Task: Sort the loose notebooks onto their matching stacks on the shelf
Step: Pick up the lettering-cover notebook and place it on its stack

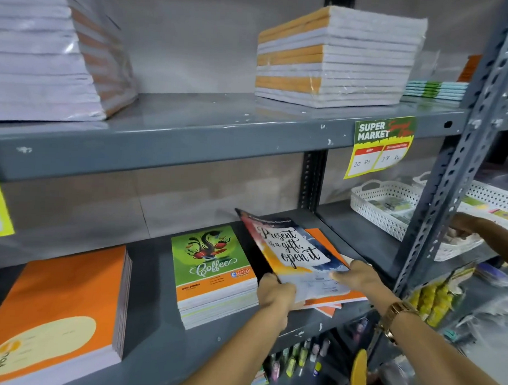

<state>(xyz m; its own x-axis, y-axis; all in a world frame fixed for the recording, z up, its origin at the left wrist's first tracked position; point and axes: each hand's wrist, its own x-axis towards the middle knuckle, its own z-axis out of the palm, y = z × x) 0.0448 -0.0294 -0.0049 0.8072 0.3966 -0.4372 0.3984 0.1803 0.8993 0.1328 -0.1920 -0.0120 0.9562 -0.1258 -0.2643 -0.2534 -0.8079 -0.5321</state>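
- The left hand (273,292) grips the near left corner of a notebook whose cover reads "Present is a gift, open it" (295,251); its fingers are curled tight round the edge, thumb on top.
- The right hand (356,275) pinches the near right corner of the same notebook, fingers closed on the cover, a gold watch (398,312) on that wrist.
- Both hands sit at the near short edge, so the notebook's long axis runs away from them toward the back of the lower shelf (358,224), leaning to the left; its far end is tipped up and the near end is low.
- Under it lies a thin orange-covered pile (334,303), touching or nearly touching the near end; whether this is the matching stack I cannot tell.
- Just beside it on the left stands the green "Coffee" notebook stack (212,268), the left hand being the nearer to it.
- Farther left is a stack of plain orange notebooks (58,306).
- On the upper shelf, well apart, stands a plastic-wrapped bundle of notebooks (338,57).
- Judging by the tilt, laying the far end flat is what remains.
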